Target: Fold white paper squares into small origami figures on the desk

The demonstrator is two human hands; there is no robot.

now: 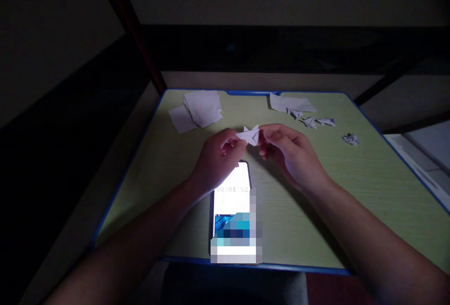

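Folded paper, white and pointed, is held between two bare hands above the middle of the bench, and the clock directions here are read from it. The green bench, edged in blue, spreads out beneath everything. The left hand comes in from 8 o'clock, its fingers narrow and pinching the paper's left end; the right hand comes in from 4 o'clock, thumb and forefinger narrowed on the right end. Between 6 and 7 o'clock a phone lies on the bench, its bright screen reading 00:08:52, the lower part pixelated. A stack of paper sits at 10 o'clock with a loose square beside it. At 2 o'clock lies a flat sheet, with three small folded pieces near its lower edge, and at 3 o'clock a crumpled-looking piece rests apart from them
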